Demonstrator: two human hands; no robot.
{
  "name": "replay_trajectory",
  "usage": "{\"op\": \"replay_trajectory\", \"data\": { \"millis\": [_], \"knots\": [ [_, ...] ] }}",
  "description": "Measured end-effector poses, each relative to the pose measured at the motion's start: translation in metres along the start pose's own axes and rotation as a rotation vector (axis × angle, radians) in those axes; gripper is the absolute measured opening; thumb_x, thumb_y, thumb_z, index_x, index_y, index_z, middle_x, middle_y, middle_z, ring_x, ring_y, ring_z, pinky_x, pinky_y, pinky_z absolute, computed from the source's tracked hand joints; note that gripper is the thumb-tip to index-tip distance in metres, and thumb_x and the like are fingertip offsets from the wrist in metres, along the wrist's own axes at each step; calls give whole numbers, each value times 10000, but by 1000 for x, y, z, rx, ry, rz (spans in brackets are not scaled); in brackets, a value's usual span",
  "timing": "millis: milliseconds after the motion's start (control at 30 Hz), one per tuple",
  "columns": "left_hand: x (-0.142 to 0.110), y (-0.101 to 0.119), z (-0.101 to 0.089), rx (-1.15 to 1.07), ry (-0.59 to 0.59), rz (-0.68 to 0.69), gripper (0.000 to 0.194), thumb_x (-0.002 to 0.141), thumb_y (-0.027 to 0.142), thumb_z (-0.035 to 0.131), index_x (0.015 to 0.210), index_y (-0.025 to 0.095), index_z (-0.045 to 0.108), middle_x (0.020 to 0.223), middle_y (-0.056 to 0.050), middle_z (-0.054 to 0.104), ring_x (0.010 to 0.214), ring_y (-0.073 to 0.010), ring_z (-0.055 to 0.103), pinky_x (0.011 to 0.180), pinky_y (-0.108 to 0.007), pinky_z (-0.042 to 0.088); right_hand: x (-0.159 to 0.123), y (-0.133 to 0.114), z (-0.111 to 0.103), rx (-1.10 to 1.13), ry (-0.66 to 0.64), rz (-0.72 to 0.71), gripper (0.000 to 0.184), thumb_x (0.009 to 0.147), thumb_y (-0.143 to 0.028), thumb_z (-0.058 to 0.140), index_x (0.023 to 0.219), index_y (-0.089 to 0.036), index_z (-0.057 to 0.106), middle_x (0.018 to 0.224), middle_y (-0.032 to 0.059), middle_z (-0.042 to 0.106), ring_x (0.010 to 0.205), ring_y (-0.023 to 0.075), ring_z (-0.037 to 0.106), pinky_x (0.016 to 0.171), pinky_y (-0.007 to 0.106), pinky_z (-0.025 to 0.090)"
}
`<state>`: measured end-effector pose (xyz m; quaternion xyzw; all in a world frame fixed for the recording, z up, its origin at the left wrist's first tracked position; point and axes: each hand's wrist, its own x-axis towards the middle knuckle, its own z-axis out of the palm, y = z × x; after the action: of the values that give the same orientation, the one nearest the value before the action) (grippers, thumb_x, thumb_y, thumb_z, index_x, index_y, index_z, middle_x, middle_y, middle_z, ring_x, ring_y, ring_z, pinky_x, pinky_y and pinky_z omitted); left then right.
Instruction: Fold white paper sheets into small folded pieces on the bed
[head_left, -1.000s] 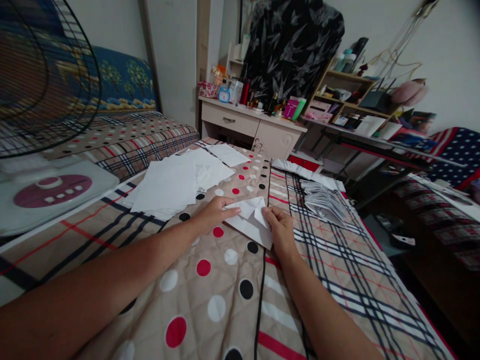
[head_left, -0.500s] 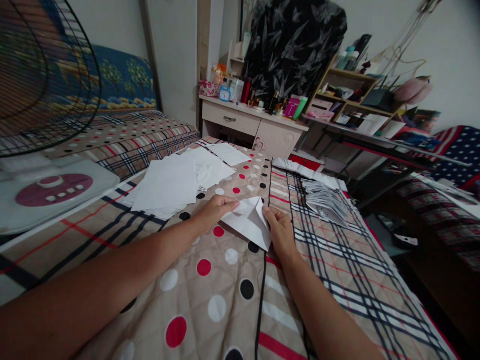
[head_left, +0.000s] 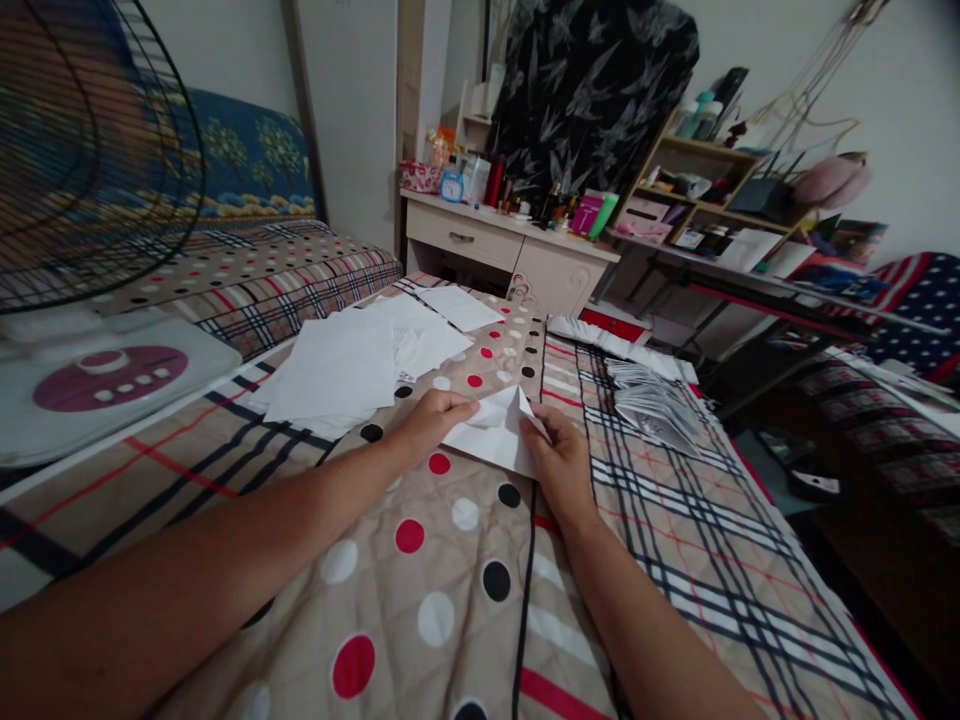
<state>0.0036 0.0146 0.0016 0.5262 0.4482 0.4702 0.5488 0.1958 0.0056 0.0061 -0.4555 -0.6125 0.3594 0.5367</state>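
A partly folded sheet of white paper [head_left: 491, 440] is held between both hands just above the bedspread. My left hand [head_left: 439, 415] pinches its left edge, thumb on top. At the right side, my right hand [head_left: 556, 450] grips the sheet with thumb and fingers, and a creased flap rises to a point beside it. To the left lies a loose pile of white sheets [head_left: 330, 370], some with print showing. Over on the right sits a bundle of folded papers [head_left: 652, 405], with a row of white folded paper [head_left: 619, 345] behind it.
A fan [head_left: 90, 160] with a white base stands at the left. The patterned bedspread [head_left: 420, 590] lies under everything. Behind it are a dresser [head_left: 465, 238] with bottles and boxes, and a shelf unit [head_left: 694, 190]. The bed's right edge drops to a dark floor.
My right hand has shifted its hold on the paper's right side, its thumb now further over the sheet. The near right corner has drawn up and the flap stands more pointed. My left hand stays pinched.
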Motion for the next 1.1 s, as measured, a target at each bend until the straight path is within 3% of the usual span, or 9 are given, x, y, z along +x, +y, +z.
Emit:
{"op": "replay_trajectory", "data": {
  "millis": [133,233,333,400,467,600,733,900,1100],
  "knots": [
    [0,0,1,122,22,60,328,772,433,606,763,117,693,773,-62,702,731,-191,627,674,-285,455,-1,9,-4,66,38,131,223,793,-379,632,757,-162,670,706,23,656,648,169,561,583,271,423],
    [-3,4,3,224,14,168,383,765,420,649,988,110,678,957,-95,712,867,-216,651,771,-313,492,-2,12,-4,126,41,200,248,768,-395,659,758,-147,669,701,30,656,612,160,549,542,260,406],
    [-9,8,7,329,-35,314,721,631,376,804,1268,153,549,1203,-118,649,1073,-249,618,906,-346,489,-2,12,-4,132,41,221,255,754,-396,673,750,-141,665,687,28,647,586,147,534,521,250,391],
    [-12,8,9,438,-44,379,873,549,335,860,1332,189,504,1281,-113,611,1145,-264,584,962,-360,469,-2,9,-3,132,33,233,258,750,-397,676,743,-140,660,676,27,640,576,142,527,514,247,386],
    [-12,8,9,500,-21,386,804,595,312,834,1327,195,523,1294,-104,610,1152,-260,582,978,-357,458,-3,6,-3,143,8,253,263,747,-401,677,756,-139,662,671,27,639,577,145,534,514,247,387],
    [-10,7,7,434,89,231,377,811,383,620,1077,121,675,1078,-106,709,974,-244,652,837,-326,504,-4,3,-1,156,-42,294,278,728,-411,692,725,-135,656,633,20,624,544,135,514,487,239,360],
    [-9,7,6,269,133,84,403,831,480,552,940,116,687,861,-82,718,735,-212,646,629,-280,487,-4,2,-1,186,-61,305,280,714,-408,707,702,-134,653,607,13,612,521,124,493,470,232,334],
    [-7,5,5,158,145,51,421,797,502,590,961,125,679,840,-73,712,704,-193,624,614,-266,468,-3,5,-3,225,-83,320,280,735,-416,704,722,-142,650,608,10,608,517,128,497,472,235,346],
    [-6,3,4,226,171,78,388,792,478,601,936,128,687,836,-71,715,729,-194,626,612,-259,463,-2,9,-4,207,-101,315,271,751,-417,689,721,-150,653,608,12,615,509,134,502,481,245,367]
  ]
}}
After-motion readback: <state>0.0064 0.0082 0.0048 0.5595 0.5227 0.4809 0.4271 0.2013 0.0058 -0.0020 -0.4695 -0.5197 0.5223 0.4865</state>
